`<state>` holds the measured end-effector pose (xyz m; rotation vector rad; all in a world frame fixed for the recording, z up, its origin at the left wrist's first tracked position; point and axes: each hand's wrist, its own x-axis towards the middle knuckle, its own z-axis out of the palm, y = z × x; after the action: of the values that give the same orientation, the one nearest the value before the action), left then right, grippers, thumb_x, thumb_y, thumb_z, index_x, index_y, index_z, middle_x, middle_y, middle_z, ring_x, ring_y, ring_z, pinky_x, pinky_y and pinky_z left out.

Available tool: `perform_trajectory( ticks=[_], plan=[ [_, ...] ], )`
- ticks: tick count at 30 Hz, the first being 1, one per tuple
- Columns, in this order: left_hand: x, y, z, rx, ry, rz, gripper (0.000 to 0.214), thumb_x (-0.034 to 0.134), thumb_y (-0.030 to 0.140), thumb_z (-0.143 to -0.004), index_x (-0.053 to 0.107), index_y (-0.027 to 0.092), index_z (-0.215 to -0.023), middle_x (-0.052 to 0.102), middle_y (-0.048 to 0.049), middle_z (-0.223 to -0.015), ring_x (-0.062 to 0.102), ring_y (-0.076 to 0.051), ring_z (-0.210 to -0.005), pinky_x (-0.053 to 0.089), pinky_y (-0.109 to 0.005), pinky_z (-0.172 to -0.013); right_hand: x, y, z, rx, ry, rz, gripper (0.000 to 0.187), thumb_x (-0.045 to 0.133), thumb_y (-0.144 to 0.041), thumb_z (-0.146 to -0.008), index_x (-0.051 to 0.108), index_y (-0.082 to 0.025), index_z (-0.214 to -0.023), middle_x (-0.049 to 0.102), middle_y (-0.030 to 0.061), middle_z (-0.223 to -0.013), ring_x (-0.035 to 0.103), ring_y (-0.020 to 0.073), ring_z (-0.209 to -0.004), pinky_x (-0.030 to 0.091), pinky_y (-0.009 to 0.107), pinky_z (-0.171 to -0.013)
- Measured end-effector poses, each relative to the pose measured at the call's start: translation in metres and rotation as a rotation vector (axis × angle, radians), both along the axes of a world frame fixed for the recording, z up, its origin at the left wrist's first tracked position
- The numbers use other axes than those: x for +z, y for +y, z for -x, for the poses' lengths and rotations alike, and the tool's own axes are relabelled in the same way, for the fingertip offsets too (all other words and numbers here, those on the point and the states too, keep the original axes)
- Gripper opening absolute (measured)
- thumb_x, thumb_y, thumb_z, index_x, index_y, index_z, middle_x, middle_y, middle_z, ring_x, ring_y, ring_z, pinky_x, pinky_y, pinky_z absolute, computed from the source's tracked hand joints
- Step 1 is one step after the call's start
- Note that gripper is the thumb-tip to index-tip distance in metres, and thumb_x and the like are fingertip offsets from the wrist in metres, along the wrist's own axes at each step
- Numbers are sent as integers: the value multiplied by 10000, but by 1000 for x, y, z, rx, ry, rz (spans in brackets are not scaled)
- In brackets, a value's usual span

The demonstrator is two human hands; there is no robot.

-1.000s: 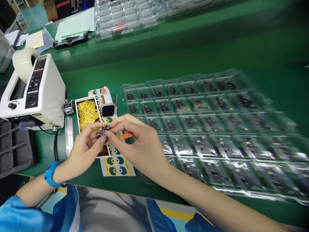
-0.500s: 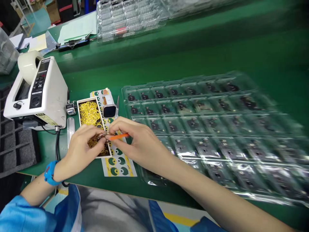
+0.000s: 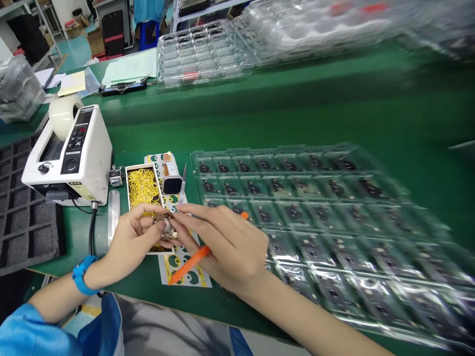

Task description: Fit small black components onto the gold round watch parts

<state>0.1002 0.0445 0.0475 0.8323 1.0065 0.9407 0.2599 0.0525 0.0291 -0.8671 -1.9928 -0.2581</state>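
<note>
A: Quick, head view. Left hand?

B: My left hand (image 3: 135, 237) is pinched, thumb and fingers clamped on a small metallic part (image 3: 168, 230). Blue band (image 3: 82, 276) on that wrist.

A: Right?

B: My right hand (image 3: 226, 242) has its fingertips together at the part's right side. The same hand holds an orange stick (image 3: 191, 264) slantwise: one end sticks out low left, the other shows past my knuckles.

A: Part's location?

B: Between my two hands, over the near right end of a white box (image 3: 141, 166). Too small to make out details; fingers cover some of it.

A: Around it?

B: Yellow rings (image 3: 143, 185) fill the far end of the box. Sticker sheet (image 3: 198, 281) lies alongside and under my fingers, with a watch (image 3: 172, 185) on its far end. Tape dispenser (image 3: 70, 153) stands left of the box, a small metal counter (image 3: 116, 176) between them.

A: Right side?

B: Clear tray (image 3: 308, 200), rows of dark pieces in its compartments, my right forearm across its near left corner. All on the green table (image 3: 156, 123). Tray's far right is blurred.
</note>
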Motion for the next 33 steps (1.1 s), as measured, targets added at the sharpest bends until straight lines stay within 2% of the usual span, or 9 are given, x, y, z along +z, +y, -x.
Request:
perform_trajectory(
  ticks=[5, 9, 15, 20, 26, 30, 33],
  plan=[
    [-4, -8, -5, 51, 11, -53, 302, 755, 342, -751, 597, 183, -954, 674, 56, -613, 670, -89, -565, 587, -190, -629, -5, 2, 1, 48, -28, -17, 157, 601, -50, -842, 580, -129, -976, 740, 114, -816, 663, 198, -630, 469, 300, -509],
    [-5, -9, -7, 56, 65, -83, 295, 741, 325, -757, 613, 178, -979, 675, 37, -640, 677, -119, -602, 606, -244, -666, -6, 1, 1, 67, -38, -44, 117, 551, -61, -877, 574, -122, -974, 741, 137, -827, 648, 194, -597, 467, 301, -497],
    [-7, -12, -8, 49, 72, -160, 264, 702, 305, -786, 610, 177, -998, 685, 25, -629, 692, -144, -623, 613, -298, -734, -8, 2, 1, 95, 49, 16, 122, 579, -44, -859, 580, -130, -946, 739, 120, -810, 657, 180, -643, 491, 280, -549],
    [-10, -14, -8, 65, 85, -181, 205, 668, 236, -803, 625, 179, -995, 678, 29, -632, 670, -115, -605, 600, -245, -696, -9, 3, -2, 133, 0, -20, 73, 570, -59, -871, 594, -110, -917, 738, 123, -803, 619, 177, -598, 452, 284, -507],
    [-17, -15, -6, 67, 184, -218, 209, 614, 244, -828, 638, 174, -1024, 598, 30, -584, 611, -120, -559, 567, -237, -583, -4, 1, 0, 71, -114, -109, 74, 530, -92, -907, 604, -86, -909, 736, 129, -803, 568, 175, -552, 405, 304, -478],
    [-22, -18, -5, 70, 245, -273, 228, 615, 278, -838, 642, 179, -1042, 619, 8, -615, 602, -133, -561, 538, -241, -538, -7, -1, 4, 40, -78, -72, 39, 573, -75, -875, 588, -99, -902, 732, 136, -806, 580, 188, -576, 402, 310, -483],
    [-22, -17, -7, 78, 232, -257, 231, 640, 287, -827, 632, 184, -1033, 637, 9, -620, 608, -132, -562, 540, -247, -560, -10, -2, 7, 8, -29, -37, 134, 611, -41, -831, 568, -130, -921, 725, 111, -792, 585, 183, -587, 417, 302, -498]
  ],
)
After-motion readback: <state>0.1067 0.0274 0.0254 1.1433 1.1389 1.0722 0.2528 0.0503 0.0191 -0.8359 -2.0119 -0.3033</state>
